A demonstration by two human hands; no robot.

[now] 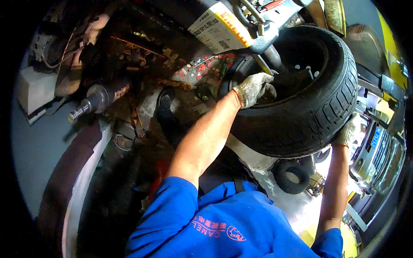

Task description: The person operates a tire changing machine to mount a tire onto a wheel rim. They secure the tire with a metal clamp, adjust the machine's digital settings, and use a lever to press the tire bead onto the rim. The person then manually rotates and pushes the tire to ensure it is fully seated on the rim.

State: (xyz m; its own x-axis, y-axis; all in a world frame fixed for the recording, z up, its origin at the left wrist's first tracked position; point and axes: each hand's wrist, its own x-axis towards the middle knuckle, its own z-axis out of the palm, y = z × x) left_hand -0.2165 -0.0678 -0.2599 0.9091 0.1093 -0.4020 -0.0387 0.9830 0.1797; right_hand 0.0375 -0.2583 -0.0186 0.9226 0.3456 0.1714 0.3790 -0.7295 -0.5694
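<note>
At upper right, a black car tyre (297, 122) tilts before the person, near a dark machine arm (263, 41) bearing a white-and-yellow label (217, 30). The gloved left grip (254, 89) curls around the tyre's inner edge, just beside a yellow-edged bar (263, 64). The gloved right grip (348, 130) touches the outer tread; its closure cannot be told. Another tyre (284, 182) rests on the floor (290, 206) below.

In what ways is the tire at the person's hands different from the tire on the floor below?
The near tire looks larger; the floor tire looks smaller, perhaps through distance. The left hand and right hand are on the near tire; neither touches the floor tire. Both are black and round.
</note>
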